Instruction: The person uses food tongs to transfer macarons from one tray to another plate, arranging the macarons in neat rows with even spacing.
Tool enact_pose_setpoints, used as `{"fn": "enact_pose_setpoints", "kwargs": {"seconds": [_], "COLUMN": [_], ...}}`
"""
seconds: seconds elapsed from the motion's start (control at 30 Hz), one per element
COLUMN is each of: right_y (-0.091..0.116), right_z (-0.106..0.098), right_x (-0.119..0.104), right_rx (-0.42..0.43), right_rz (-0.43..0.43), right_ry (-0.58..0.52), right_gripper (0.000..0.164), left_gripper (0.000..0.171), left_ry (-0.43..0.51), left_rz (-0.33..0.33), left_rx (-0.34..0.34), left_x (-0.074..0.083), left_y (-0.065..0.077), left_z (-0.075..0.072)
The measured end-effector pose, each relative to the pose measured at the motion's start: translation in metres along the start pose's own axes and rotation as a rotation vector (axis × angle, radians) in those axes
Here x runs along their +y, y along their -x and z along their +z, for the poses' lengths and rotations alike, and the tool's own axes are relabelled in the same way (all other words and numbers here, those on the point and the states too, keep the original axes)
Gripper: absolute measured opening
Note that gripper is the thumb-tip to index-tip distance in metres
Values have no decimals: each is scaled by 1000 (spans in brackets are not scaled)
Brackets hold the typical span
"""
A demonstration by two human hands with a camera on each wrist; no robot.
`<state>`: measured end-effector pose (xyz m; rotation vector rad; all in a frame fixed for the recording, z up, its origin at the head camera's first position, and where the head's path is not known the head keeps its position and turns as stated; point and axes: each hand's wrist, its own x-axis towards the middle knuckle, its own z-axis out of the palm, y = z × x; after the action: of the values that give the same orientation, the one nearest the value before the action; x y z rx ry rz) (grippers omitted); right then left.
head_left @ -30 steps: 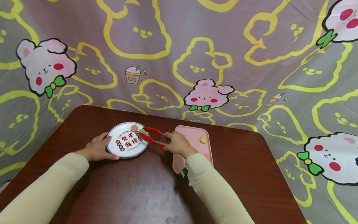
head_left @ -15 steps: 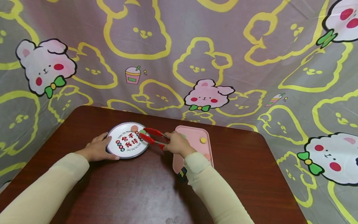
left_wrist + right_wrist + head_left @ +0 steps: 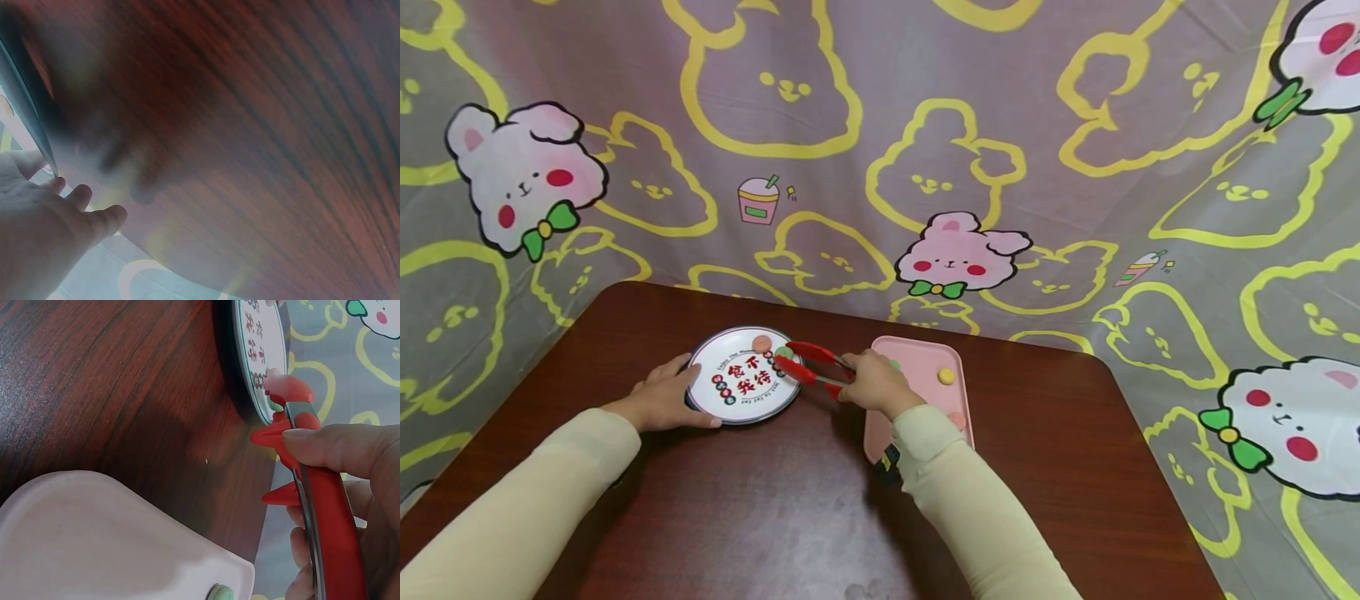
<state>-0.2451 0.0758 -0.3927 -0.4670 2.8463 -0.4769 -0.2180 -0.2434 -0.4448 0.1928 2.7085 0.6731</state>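
Right of plate (image 3: pixel 718 343): right grip (image 3: pixel 878 383) curled round tongs (image 3: pixel 796 370), reaching green disc (image 3: pixel 782 352). Plate's left: left grip (image 3: pixel 664 397) spread along edge. Dragging tongs could pull disc off.

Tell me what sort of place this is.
Probably a small staged tabletop area indoors, though the room beyond is hidden. Cartoon-printed fabric hangs behind and beside a wooden table, which holds a decorated plate and a pink tray.
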Motion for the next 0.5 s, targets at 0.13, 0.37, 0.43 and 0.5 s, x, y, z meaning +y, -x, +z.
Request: {"fn": "enact_pose_setpoints", "kwargs": {"seconds": [0.13,0.37,0.43,0.5], "right_y": [-2,-4,-4,-4], "right_z": [1,2,3,2], "right_x": [0,-1,-2,-4], "right_rx": [-3,-3,2,10], "right_rz": [7,14,13,16], "right_ry": [7,35,48,65], "right_gripper": [46,43,43,43], "left_gripper": [124,124,125,125], "left_ry": [4,2,0,1], "left_rz": [4,4,5,6], "left_rx": [0,-2,0,4], "left_x": [-1,-1,-2,-2], "left_y": [0,-2,-2,-2], "left_z": [0,0,1,1]}}
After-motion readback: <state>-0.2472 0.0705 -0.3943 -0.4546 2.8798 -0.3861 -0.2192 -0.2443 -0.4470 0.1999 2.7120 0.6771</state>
